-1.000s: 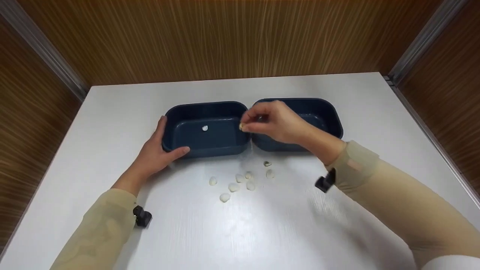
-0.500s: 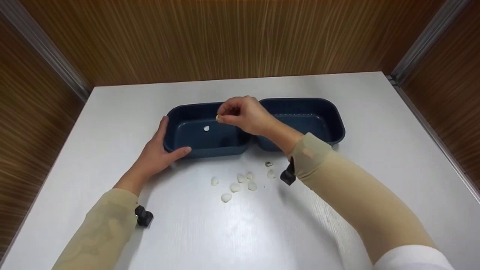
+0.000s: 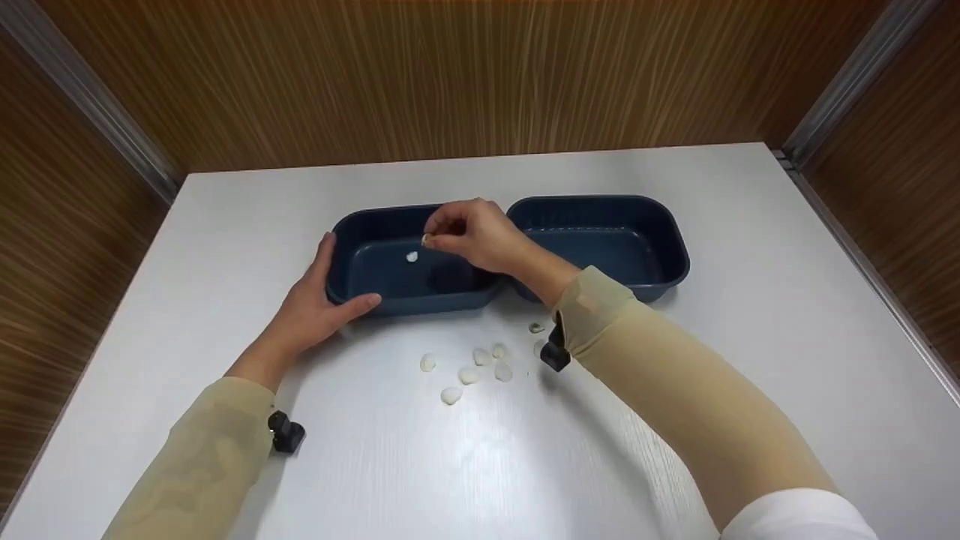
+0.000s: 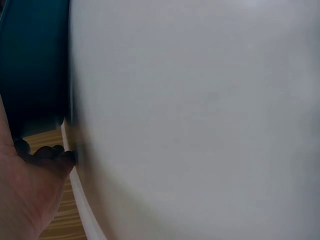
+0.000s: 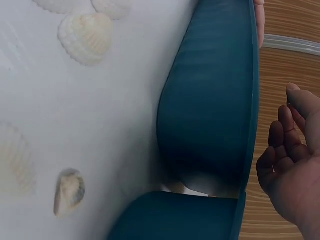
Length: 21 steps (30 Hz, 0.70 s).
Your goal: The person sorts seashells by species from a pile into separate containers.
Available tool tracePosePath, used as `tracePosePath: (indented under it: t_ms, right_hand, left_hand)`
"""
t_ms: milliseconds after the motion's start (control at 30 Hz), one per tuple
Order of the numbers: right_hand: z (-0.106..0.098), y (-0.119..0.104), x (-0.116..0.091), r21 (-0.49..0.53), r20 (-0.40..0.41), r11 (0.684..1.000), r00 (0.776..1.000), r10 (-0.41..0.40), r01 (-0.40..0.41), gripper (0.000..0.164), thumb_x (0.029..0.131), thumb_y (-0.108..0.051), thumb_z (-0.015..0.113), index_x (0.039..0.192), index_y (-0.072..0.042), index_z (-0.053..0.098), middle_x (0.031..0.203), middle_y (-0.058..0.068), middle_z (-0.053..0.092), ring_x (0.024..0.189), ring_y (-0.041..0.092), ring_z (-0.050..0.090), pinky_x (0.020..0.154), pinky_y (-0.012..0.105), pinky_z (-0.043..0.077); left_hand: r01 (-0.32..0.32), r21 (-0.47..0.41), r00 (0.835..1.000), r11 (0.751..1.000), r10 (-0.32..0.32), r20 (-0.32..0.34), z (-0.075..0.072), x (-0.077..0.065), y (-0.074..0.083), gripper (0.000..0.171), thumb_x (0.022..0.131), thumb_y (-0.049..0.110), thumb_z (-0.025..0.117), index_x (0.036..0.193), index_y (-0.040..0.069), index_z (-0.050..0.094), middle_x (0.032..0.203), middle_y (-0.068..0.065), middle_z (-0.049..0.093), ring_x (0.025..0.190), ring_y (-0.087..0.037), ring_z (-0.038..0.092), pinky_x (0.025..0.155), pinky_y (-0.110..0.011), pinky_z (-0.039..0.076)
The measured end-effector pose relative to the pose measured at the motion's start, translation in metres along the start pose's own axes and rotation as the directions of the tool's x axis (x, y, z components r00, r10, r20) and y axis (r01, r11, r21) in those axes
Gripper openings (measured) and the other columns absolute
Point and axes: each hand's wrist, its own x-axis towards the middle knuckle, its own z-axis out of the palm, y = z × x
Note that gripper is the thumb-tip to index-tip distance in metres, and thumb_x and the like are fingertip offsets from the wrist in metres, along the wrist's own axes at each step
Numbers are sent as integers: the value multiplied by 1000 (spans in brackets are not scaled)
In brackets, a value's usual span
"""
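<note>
My left hand (image 3: 309, 307) holds the left dark blue bin (image 3: 431, 304) at its near left corner, thumb on the front wall and fingers along the left side. Inside that bin lies one small white seashell (image 3: 412, 256). Over the same bin, my right hand (image 3: 480, 236) pinches a small pale seashell (image 3: 426, 240) between thumb and fingertips; the fingers largely cover it. In the right wrist view the right hand (image 5: 295, 165) is above the bin's rim, its fingers bent toward the thumb.
A second dark blue bin (image 3: 660, 285) stands beside the first at the right. Several white shells, among them a ribbed scallop-like shell (image 5: 87, 39), lie on the white table (image 3: 390, 465) in front. A darker spiral-looking shell (image 5: 70, 192) lies near the bins. Wood-grain panels (image 3: 480, 82) enclose the back and sides.
My right hand has moved left from between the two bins to over the left bin, still pinching the shell, and dipped slightly. The left hand has stayed on the bin's corner.
</note>
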Motion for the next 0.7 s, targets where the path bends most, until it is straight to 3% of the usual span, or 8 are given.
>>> tracePosePath:
  t_ms: [333, 700]
  right_hand:
    - [-3, 2, -3, -13, -17, 999, 999, 40, -40, 20, 99, -11, 77, 117, -1, 75, 103, 6, 74, 92, 15, 64, 81, 26, 52]
    - [-41, -13, -31, 11, -42, 999, 998, 44, -43, 19, 101, -13, 76, 119, -7, 75, 102, 4, 73, 92, 16, 64, 81, 28, 52]
  left_hand:
    - [10, -7, 1000, 1000, -10, 10, 4, 0, 2, 121, 92, 66, 74, 171, 24, -8, 177, -13, 3, 162, -36, 12, 128, -57, 17]
    - [9, -4, 1000, 1000, -9, 3, 1, -1, 1, 121, 92, 64, 75, 171, 24, -7, 178, -11, 3, 162, -37, 12, 127, -59, 17]
